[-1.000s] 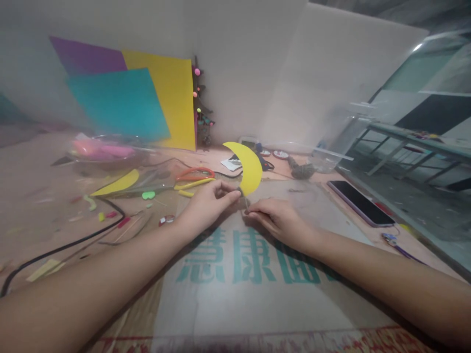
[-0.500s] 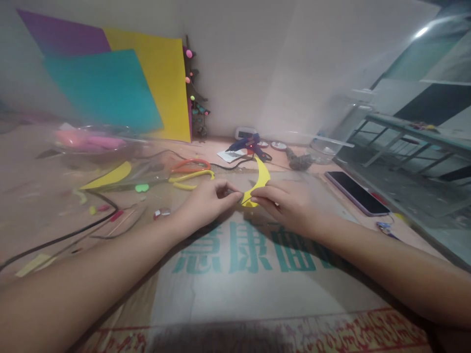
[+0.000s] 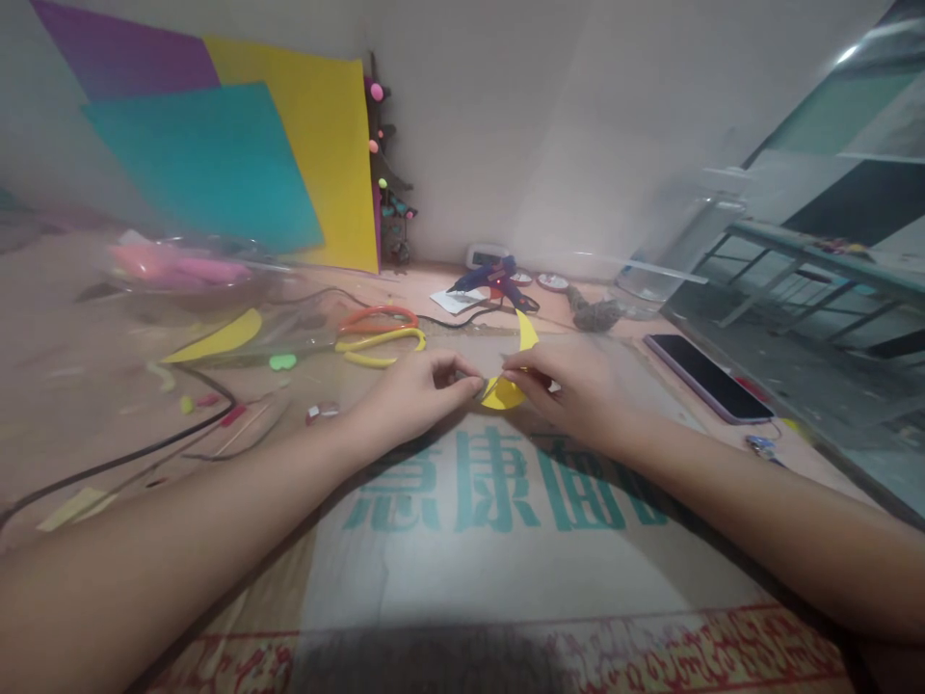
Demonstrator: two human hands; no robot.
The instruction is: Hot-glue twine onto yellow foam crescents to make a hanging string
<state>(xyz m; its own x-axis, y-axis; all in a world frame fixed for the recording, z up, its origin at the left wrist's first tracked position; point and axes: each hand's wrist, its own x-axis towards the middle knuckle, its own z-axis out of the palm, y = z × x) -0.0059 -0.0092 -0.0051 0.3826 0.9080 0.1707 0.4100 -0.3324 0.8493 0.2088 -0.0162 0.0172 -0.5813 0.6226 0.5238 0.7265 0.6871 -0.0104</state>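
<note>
A yellow paper crescent is at my fingertips above the table, its upper horn showing behind my right hand. My right thumb and fingers are pinched together and cover the crescent's middle. My left hand is also closed in a pinch at the crescent's left tip. A thin dark line crosses the paper between the two sets of fingertips; what my left fingers hold is too small to tell. Beyond my left hand lie scissors with orange and yellow handles. A blue glue gun lies farther back.
A phone lies to the right, near the table edge. On the left are another yellow paper piece, a black cord and small scraps. Coloured sheets lean on the wall. A clear plastic container stands back right.
My right hand has shifted slightly over the crescent, covering more of its middle. Both hands stay pinched close together. The whole view has moved a little.
</note>
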